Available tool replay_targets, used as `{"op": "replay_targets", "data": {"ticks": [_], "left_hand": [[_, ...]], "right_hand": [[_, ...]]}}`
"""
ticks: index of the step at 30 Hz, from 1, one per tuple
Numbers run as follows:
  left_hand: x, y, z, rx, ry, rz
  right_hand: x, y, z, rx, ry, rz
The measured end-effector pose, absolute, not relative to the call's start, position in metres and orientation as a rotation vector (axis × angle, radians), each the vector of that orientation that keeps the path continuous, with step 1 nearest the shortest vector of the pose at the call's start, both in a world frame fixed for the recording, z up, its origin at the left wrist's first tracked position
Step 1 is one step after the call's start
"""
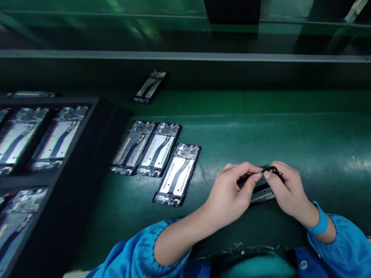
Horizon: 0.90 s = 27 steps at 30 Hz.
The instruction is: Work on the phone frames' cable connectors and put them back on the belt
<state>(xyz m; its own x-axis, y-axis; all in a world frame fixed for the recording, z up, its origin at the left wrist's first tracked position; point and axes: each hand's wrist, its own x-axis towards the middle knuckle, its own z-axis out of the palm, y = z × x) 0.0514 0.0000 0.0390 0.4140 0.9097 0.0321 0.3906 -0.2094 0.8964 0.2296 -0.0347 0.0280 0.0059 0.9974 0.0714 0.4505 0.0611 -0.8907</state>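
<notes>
Both hands hold one opened phone body (261, 195) just above the green bench, right of the middle. My left hand (231, 191) pinches its left part, thumb and forefinger meeting at the upper edge. My right hand (287, 188) grips the right end, its thumb pressed near the left thumb. Fingers cover much of this phone, so the exact spot being pressed is hidden. Left of my hands lies another opened phone (176, 176) with its circuit board and dark ribbon cable showing. Two similar phones, one (159, 149) beside the other (133, 148), lie further left.
A black divided tray (108, 110) with several opened phones stands at the left. One more phone (150, 86) lies at the back of the green bench (322, 142). Behind it runs a raised ledge (190, 56), and a black box (232, 10) sits beyond.
</notes>
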Motion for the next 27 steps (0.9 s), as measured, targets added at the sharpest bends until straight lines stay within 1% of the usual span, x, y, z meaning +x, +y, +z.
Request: {"op": "replay_targets", "data": {"ticks": [10, 15, 18, 20, 21, 23, 24, 26, 27], "left_hand": [[0.050, 0.002, 0.039, 1.722, 1.112, 0.737], [0.053, -0.007, 0.041, 1.759, 1.086, 0.745], [0.050, 0.004, 0.042, 1.877, 1.079, 0.693], [0.039, 0.036, 0.039, 2.025, 1.108, 0.675], [0.028, 0.060, 0.036, 2.101, 1.186, 0.698], [-0.004, 0.119, 0.030, 2.130, 1.539, 0.714], [-0.023, 0.149, 0.029, 2.054, 1.808, 0.675], [-0.057, 0.202, 0.032, 1.809, 2.276, 0.465], [-0.069, 0.222, 0.035, 1.725, 2.340, 0.421]], "right_hand": [[0.235, -0.032, 0.026, -1.395, -1.612, 0.934], [0.226, -0.036, 0.027, -1.466, -1.519, 0.895], [0.231, -0.031, 0.032, -1.535, -1.398, 1.051], [0.246, -0.016, 0.034, -1.589, -1.211, 1.157], [0.256, -0.004, 0.034, -1.611, -1.070, 1.167], [0.276, 0.029, 0.030, -1.653, -0.842, 1.169], [0.284, 0.047, 0.027, -1.681, -0.825, 1.198], [0.293, 0.083, 0.019, -1.777, -0.923, 1.125], [0.294, 0.098, 0.016, -1.805, -0.948, 1.079]]}}
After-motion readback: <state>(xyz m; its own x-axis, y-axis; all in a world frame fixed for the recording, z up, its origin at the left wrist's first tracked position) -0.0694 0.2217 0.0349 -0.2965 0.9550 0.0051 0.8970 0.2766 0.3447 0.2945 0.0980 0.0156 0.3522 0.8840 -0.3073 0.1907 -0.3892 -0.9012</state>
